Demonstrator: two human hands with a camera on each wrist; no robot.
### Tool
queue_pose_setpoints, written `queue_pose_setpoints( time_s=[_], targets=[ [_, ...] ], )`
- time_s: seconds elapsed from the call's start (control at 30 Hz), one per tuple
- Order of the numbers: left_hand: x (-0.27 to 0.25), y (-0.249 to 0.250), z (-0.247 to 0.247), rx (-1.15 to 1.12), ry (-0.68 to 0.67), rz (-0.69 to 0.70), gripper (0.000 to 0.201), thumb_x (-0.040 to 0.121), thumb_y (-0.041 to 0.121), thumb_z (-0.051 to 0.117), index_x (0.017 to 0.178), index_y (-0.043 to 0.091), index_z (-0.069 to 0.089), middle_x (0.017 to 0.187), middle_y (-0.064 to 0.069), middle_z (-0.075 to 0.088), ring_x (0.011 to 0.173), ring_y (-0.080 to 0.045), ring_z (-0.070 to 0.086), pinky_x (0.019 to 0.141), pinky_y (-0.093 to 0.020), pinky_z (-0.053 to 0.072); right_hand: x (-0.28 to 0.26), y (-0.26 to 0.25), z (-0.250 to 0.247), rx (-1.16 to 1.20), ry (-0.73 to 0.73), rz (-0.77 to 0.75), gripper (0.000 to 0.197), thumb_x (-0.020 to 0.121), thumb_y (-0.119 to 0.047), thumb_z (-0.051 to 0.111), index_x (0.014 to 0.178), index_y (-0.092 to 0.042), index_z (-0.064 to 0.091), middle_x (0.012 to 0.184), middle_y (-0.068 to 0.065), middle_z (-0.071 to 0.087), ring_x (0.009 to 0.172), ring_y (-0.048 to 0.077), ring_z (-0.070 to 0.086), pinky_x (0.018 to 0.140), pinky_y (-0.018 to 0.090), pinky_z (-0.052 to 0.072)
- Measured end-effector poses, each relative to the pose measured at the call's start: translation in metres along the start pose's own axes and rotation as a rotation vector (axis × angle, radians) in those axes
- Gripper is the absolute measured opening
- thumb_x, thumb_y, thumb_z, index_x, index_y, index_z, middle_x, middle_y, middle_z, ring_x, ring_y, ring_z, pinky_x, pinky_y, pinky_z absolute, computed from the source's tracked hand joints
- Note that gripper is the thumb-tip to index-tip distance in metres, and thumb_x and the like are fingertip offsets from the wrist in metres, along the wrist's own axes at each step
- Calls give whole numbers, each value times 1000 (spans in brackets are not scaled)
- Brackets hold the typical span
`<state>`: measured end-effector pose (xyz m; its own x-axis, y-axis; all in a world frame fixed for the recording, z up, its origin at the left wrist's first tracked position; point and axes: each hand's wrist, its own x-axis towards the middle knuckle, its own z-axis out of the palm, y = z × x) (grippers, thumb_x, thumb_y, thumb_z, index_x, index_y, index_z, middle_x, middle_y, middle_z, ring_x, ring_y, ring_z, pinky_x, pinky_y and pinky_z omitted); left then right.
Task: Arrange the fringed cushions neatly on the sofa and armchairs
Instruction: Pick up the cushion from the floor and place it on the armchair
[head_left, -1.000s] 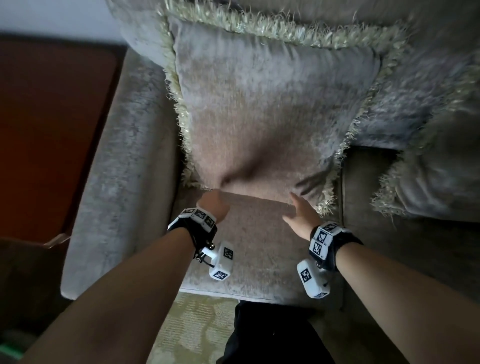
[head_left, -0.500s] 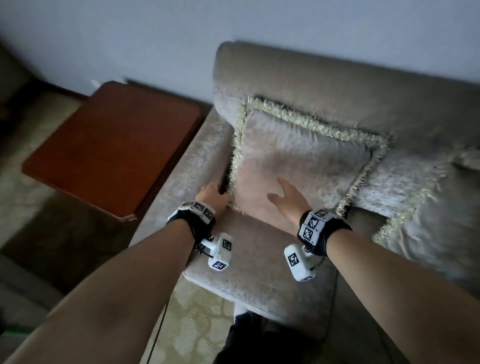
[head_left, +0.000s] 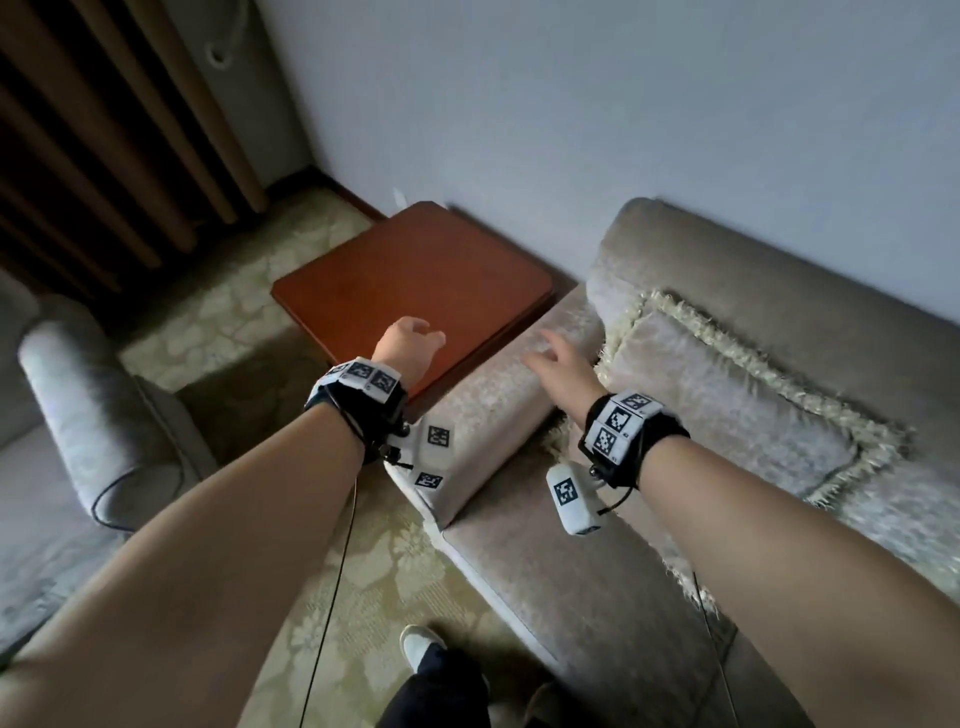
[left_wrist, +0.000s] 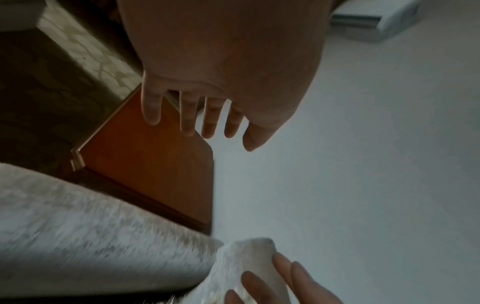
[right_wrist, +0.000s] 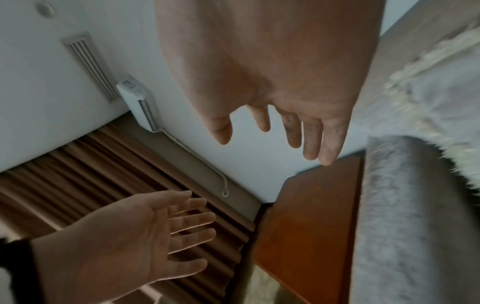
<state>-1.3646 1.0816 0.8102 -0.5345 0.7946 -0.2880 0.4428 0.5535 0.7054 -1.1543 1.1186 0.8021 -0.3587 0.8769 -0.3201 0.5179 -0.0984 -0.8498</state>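
Both hands empty — left hand (head_left: 407, 347), right hand (head_left: 562, 365) apparently above armrest (head_left: 498, 395).

dim, flat indoor light with soft shadows and no glare. the head view bends straight lines toward its edges. both wrist views are darker, with motion blur smearing the sofa fabric (left_wrist: 98, 236) at lower left and right.

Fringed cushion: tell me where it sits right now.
In the head view the fringed cushion leans against the sofa's backrest, just right of the sofa armrest and the right hand.
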Motion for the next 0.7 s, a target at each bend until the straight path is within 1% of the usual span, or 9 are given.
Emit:
queue_pose_setpoints(
  time_s=[0.07,0.13,0.2,0.23,0.3,0.37,0.47,0.57,0.7],
  targets=[
    [3,-14,-30,-87,80,-13,42,92,34,59,130,17,56,127,-4,61,114,-21,58,98,-34,47,8,-25,24,20,-38,-21,61,96,-41,52,151,-23,33,145,3,44,129,18,45,108,34,34],
    [8,-39,-65,-178,157,-44,40,90,33,60,127,16,58,123,-4,63,110,-20,60,95,-35,50,19,-53,58,32,-97,-50,61,94,-44,54,149,-24,36,144,5,46,128,21,47,111,42,39],
    [13,-64,-98,-246,207,-83,39,90,32,60,125,15,59,118,-5,65,99,-19,61,82,-31,52,31,-77,93,7,-153,-77,62,91,-47,54,147,-25,37,141,5,49,126,22,51,109,47,42],
    [14,-76,-113,-274,221,-106,37,91,31,59,124,14,60,113,-6,65,93,-17,59,76,-29,50,36,-88,109,-8,-180,-87,63,90,-48,54,147,-25,38,138,4,51,124,22,52,108,47,43],
    [18,-103,-143,-334,258,-156,33,93,28,58,122,13,60,103,-5,63,87,-15,56,74,-28,45,45,-111,142,-27,-232,-105,64,89,-49,54,146,-26,39,137,3,52,123,22,52,107,48,44],
    [20,-137,-183,-405,319,-204,30,93,26,58,119,12,61,96,-2,61,84,-14,57,74,-29,46,53,-141,186,-54,-302,-133,63,89,-48,54,146,-26,39,140,4,51,125,23,52,107,49,44],
    [27,-186,-239,-472,399,-249,28,92,24,58,115,10,64,96,-4,63,86,-17,59,72,-29,46,66,-182,249,-99,-409,-180,60,93,-42,53,147,-22,38,145,6,47,129,23,50,107,47,44],
    [29,-235,-291,-511,481,-286,27,91,22,59,114,10,65,96,-6,63,89,-18,59,73,-27,43,78,-219,320,-130,-496,-215,57,95,-37,53,148,-20,39,146,6,47,125,23,52,97,39,50],
    [18,-302,-348,-574,564,-378,25,87,22,61,108,11,67,90,-5,62,85,-19,58,63,-23,41,77,-256,412,-164,-605,-242,54,96,-35,54,146,-20,40,141,6,50,120,23,55,92,37,51]
  ],
)
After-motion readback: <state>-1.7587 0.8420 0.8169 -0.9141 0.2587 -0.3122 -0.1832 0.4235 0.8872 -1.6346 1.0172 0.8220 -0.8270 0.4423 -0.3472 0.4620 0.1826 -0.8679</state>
